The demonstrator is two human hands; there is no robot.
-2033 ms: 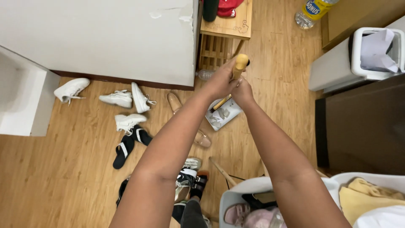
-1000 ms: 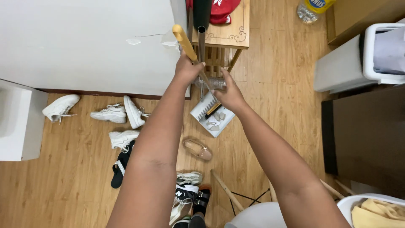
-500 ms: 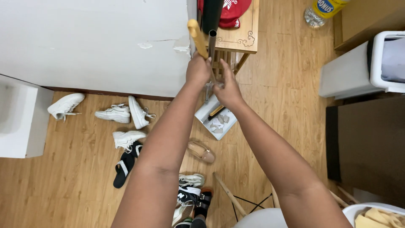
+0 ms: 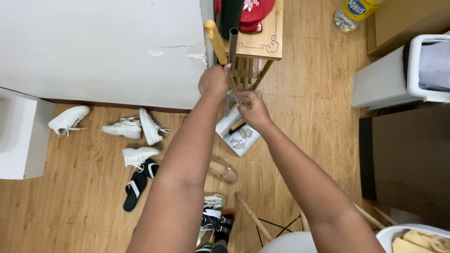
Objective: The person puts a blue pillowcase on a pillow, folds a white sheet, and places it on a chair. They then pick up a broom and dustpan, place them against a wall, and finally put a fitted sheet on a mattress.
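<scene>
Sneakers [image 4: 124, 129] lie left of the dustpan [image 4: 236, 133]; the wooden stand [image 4: 258, 44] sits behind it, bin [image 4: 379, 84] far right.

Both bare arms stretch forward, close together. The left hand [image 4: 213, 80] sits higher, fist closed, knuckles up. The right hand [image 4: 252, 110] is just below and beside it, fingers curled shut, wrist bent slightly.

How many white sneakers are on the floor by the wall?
4: one far left, two side by side, one lower down beside a black sandal. The arms may hide more.
</scene>
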